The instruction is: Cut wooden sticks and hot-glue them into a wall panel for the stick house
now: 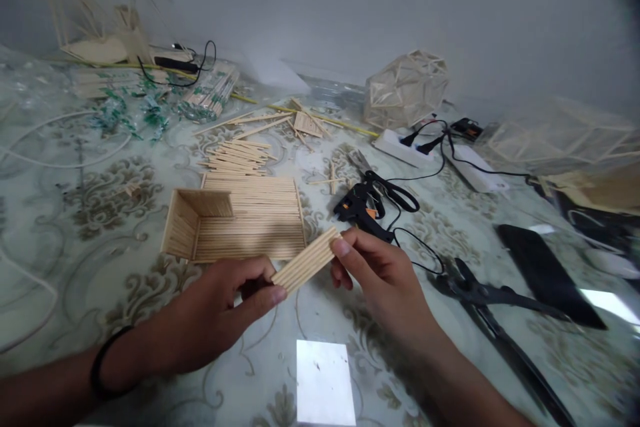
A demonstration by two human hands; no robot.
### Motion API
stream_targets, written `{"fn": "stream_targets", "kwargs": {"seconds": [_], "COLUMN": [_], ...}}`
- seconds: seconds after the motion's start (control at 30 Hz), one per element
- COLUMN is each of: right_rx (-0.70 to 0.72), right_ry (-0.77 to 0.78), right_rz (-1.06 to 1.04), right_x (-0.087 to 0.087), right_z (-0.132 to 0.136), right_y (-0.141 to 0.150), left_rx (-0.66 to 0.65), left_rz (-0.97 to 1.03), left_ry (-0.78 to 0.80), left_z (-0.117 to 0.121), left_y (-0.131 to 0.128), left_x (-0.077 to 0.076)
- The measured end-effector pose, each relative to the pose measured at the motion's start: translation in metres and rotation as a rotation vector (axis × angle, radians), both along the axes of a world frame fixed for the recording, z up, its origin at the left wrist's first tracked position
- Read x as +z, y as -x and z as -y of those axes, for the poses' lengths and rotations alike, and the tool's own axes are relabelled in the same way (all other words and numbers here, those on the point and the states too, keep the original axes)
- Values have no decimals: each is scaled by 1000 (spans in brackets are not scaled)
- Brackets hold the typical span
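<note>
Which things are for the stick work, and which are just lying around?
Seems part of the work:
small stick panel, in left hand and right hand
open stick box
loose sticks
glue gun, probably
scissors, probably

Seems just lying about:
flat black thing
crumpled plastic
faceted stick model

We are holding a panel (pixel 305 260) by its ends in our left hand (pixel 215 313) and right hand (pixel 387 280); beyond, an open box (pixel 250 220), glue gun (pixel 359 208) and scissors (pixel 372 177) are lying on the counter (pixel 240 353).
</note>
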State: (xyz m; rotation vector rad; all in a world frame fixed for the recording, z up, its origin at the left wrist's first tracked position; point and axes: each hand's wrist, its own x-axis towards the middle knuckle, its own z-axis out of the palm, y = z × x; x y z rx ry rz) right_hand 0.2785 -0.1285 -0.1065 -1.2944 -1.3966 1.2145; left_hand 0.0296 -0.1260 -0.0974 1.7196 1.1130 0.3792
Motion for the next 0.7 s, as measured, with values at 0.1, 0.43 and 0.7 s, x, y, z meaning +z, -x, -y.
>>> {"fn": "stream_targets", "kwargs": {"seconds": [0.1, 0.43, 0.7], "right_rx": [-6, 44, 97], "right_ry": [-7, -14, -50], "right_rz": [17, 50, 33], "right_x": [1, 0, 4], "right_z": [0, 4, 4], "right_y": [0, 0, 0], "left_rx": [2, -33, -13], "left_rz": [0, 29, 25], "left_ry": [0, -9, -71], "left_z": [-1, -2, -1], "left_y": [0, 1, 3], "left_x": [0, 13, 16]}}
